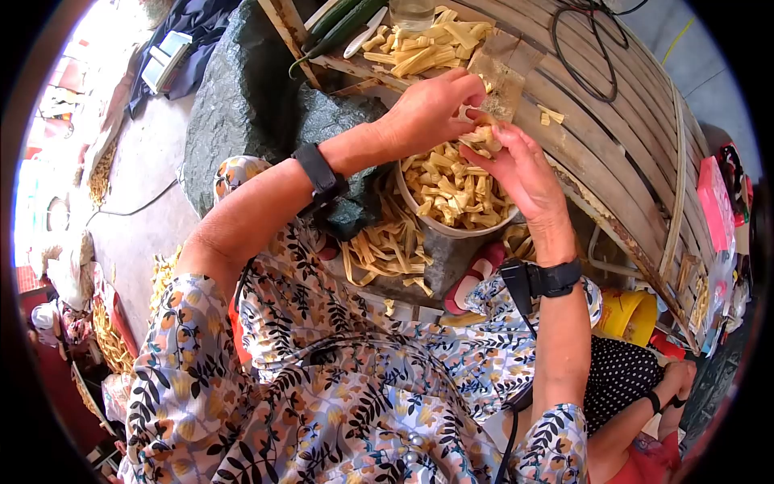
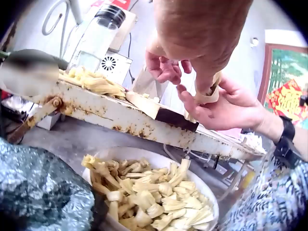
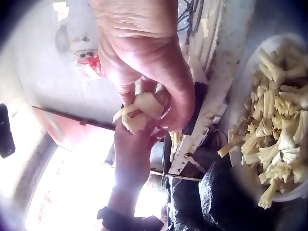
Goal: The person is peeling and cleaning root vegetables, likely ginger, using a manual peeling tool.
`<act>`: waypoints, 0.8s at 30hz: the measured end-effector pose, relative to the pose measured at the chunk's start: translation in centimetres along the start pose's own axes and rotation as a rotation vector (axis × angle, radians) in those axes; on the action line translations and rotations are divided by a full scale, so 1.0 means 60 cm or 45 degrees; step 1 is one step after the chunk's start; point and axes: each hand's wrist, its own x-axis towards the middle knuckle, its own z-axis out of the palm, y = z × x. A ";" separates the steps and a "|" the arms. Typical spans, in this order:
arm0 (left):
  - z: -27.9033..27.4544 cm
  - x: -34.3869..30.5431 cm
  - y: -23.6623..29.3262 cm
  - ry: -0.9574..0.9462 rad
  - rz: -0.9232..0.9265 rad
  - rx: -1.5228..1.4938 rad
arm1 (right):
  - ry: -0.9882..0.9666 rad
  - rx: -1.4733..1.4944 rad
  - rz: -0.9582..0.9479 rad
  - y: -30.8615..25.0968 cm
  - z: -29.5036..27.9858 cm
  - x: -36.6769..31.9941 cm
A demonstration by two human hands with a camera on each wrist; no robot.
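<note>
The right hand (image 1: 524,173) grips a folded pale-yellow strip piece (image 1: 481,142) between thumb and fingers, above a white bucket (image 1: 459,231) filled with knotted yellow pieces (image 1: 455,189). From the other side the left hand (image 1: 427,113) meets it, its fingers bent at the piece's upper end. In the left wrist view, the left hand (image 2: 197,38) points down and a fingertip presses into a loop of the strip (image 2: 208,97), which lies against the right hand (image 2: 233,108). The right wrist view shows the strip piece (image 3: 144,107) under the right hand (image 3: 149,60); the left hand (image 3: 132,149) is partly hidden behind it.
Beyond the bucket stands a slatted table (image 1: 597,137) with a rusty edge, holding yellow strips (image 1: 427,50), cucumbers (image 1: 343,24), a jar (image 1: 412,14) and a black cable. Dark green wrapped bulk (image 1: 234,113) is at left. Another person's arms (image 1: 645,403) show at lower right.
</note>
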 end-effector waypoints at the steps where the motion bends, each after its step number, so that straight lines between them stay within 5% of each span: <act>1: 0.000 -0.001 0.001 0.020 0.085 0.104 | 0.023 -0.037 -0.023 0.002 0.003 0.002; 8: 0.001 -0.012 0.009 -0.065 0.365 0.340 | 0.128 -0.524 -0.132 0.012 0.012 0.008; 15: -0.047 -0.009 -0.006 -0.234 -0.782 -0.967 | 0.160 -0.947 -0.215 -0.018 -0.001 -0.012; 16: -0.053 -0.013 -0.002 -0.073 -0.655 -0.932 | 0.172 -0.976 -0.266 -0.028 0.003 -0.018; 19: -0.072 -0.013 -0.019 -0.120 -0.780 -1.448 | 0.200 -1.017 -0.298 -0.033 0.010 -0.024; 24: -0.077 -0.006 -0.028 -0.168 -0.867 -1.795 | 0.161 -0.924 -0.188 -0.027 0.015 -0.019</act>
